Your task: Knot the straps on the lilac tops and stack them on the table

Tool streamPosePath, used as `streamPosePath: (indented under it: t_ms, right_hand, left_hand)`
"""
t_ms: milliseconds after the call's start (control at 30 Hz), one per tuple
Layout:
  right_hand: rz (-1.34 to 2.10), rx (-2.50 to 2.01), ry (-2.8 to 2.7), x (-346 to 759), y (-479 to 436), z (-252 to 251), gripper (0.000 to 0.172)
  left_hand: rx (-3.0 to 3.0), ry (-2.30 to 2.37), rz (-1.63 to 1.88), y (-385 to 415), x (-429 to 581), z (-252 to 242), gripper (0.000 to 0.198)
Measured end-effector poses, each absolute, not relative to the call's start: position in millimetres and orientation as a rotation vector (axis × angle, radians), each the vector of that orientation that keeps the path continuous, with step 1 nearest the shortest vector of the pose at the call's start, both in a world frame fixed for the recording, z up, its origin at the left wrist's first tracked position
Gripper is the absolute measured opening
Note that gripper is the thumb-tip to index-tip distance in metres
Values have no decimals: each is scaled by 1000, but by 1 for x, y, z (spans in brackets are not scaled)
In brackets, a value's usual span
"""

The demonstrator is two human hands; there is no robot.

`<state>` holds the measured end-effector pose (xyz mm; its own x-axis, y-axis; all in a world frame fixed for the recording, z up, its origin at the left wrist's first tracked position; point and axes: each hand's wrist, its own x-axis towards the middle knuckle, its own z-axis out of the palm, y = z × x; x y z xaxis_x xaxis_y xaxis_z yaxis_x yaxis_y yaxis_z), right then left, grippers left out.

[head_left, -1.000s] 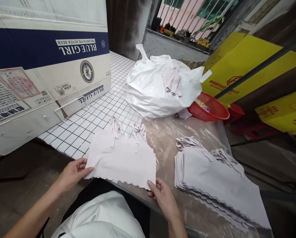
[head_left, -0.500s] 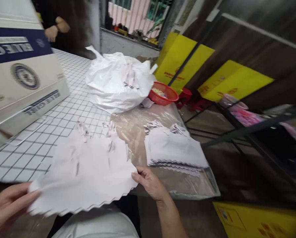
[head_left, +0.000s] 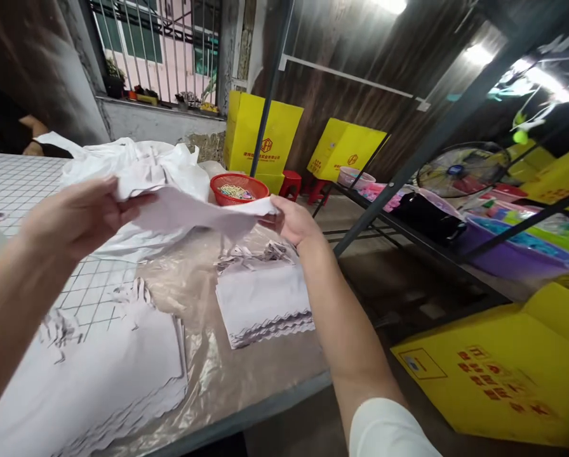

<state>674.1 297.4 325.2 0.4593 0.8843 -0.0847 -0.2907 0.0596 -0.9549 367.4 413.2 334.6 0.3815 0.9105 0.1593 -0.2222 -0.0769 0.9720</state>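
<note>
My left hand [head_left: 82, 219] pinches one end of a pale fabric piece [head_left: 194, 212], and my right hand [head_left: 291, 221] grips the other end. Stretched between them, the cloth hangs in a shallow curve above the table. Below my left arm lies a flat stack of pale fabric pieces [head_left: 117, 374] with wavy edges and thin straps at the top. Under my right forearm is a second, smaller stack of folded pale pieces [head_left: 265, 292], its wavy edges facing me. Behind the held cloth a white plastic bag [head_left: 180, 174] is partly hidden.
A red basket [head_left: 260, 186] with small bits inside stands at the table's far edge. Clear plastic sheeting [head_left: 208, 355] covers this side of the table. On the right are a dark metal rack [head_left: 403, 171], a purple tub [head_left: 494, 254] and yellow boxes [head_left: 494, 374]. Another person's arm [head_left: 33, 136] shows far left.
Both hands have lifted the fabric piece up and forward, from low over the left stack to in front of the plastic bag. The view has swung right and upward.
</note>
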Motion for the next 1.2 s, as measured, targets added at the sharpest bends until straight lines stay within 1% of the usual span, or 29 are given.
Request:
streamPosePath:
  t_ms: [100,167,300,400,500,633,667,733,833,967,1033,1100,1200]
  right_hand:
    - [868,-1271,-499,721,315,322,21]
    - [833,-1386,-391,745,316,305,22]
    - [862,-1531,-267,775,304,258,17]
    - [869,-1529,-245,788,289,242,17]
    - [849,-1471,-270,799,270,246,19]
    - [809,-1460,-355,803,228,247,16]
    - [800,-1487,-389,801,215,243,14]
    - [789,-1560,-447,796,189,229,13]
    - [775,-1667,-478,788,156,207,22]
    - [687,-1814,-539,782,132,191,43]
    - [616,-1881,-578,781,127,188,49]
    - [538,-1946,-616,781,123,185,53]
    - [428,-2035,-658,780,117,176,51]
  left_hand:
    - [1114,625,1037,425,443,333,17]
    - [996,724,938,428,482,313,11]
    - [871,893,746,424,528,260,10]
    - [871,902,687,412,538,245,14]
    - [891,821,701,391,531,252,18]
    - [985,706,636,349,502,252,16]
    - [1014,718,581,338,493,246,19]
    - [1069,762,464,317,478,231,32]
    - [1181,809,317,295,461,211,46]
    - [1325,852,182,279,451,202,55]
    - [1347,871,169,276,449,202,57]
    - [1369,882,163,274,448,201,59]
    - [1410,903,141,274,446,192,59]
